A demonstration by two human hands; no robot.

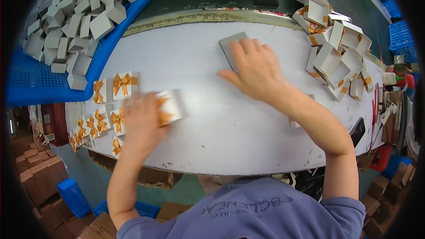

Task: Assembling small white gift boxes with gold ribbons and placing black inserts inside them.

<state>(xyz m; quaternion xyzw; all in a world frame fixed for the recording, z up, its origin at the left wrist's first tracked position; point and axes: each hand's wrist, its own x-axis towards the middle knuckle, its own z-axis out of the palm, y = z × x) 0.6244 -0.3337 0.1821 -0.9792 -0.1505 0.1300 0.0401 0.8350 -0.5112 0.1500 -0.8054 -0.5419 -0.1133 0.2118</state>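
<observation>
My left hand (144, 121) is smeared by motion, its fingers closed round a white gift box (174, 106) with a gold ribbon bow. Beside and beyond it, several similar bow-topped boxes (125, 85) stand grouped at the table's left. Farther off, my right hand (256, 66) lies over a flat grey slab (228, 46), fingers stretched out and thumb apart. The hand hides the slab's right side, so its full shape does not show. Partly behind my right forearm sits a small pale box-like piece (294, 124).
A blue crate (48, 93) heaped with plain white boxes (102, 25) fills the far left. White box parts with gold ribbon (330, 57) pile up at the right. A dark phone-like object (357, 132) lies on the right edge of the white table (212, 146).
</observation>
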